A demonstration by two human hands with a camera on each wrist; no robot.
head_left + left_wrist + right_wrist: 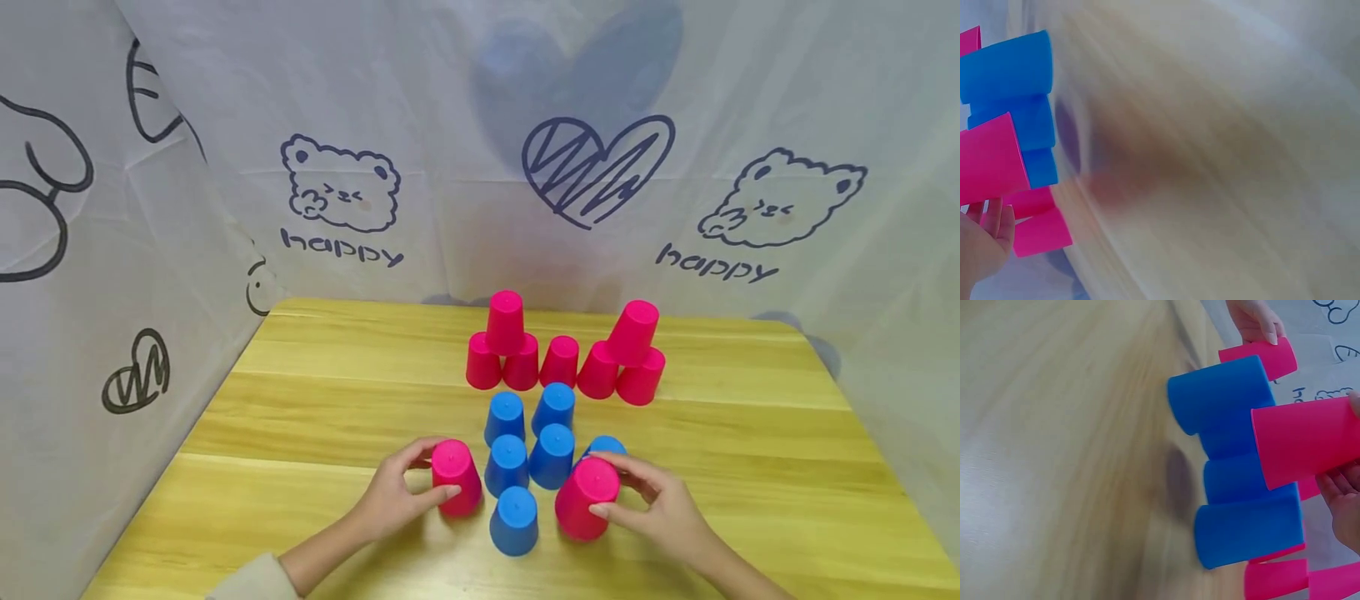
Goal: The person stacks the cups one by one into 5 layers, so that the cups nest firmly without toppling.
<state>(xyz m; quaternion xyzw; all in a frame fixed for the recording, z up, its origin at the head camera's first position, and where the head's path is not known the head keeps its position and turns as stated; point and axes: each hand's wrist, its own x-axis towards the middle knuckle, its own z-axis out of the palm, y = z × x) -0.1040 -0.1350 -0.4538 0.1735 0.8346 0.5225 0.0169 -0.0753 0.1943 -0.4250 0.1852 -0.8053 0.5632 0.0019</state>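
My left hand grips an upside-down pink cup, thumb on its near side and fingers behind it, left of the blue cups. In the left wrist view, its rim sits off the tabletop. A second upside-down pink cup is held by my right hand in the same way, and its rim also stands clear of the wood. Between the hands, several upturned blue cups stand in a cluster, with a front one nearest me. The right pink cup partly hides a blue cup.
Behind the blue cups, pink cups stand in a row. One pink cup tops the left pair, another tops the right pair, and a single pink cup is between. A printed cloth hangs behind the wooden table.
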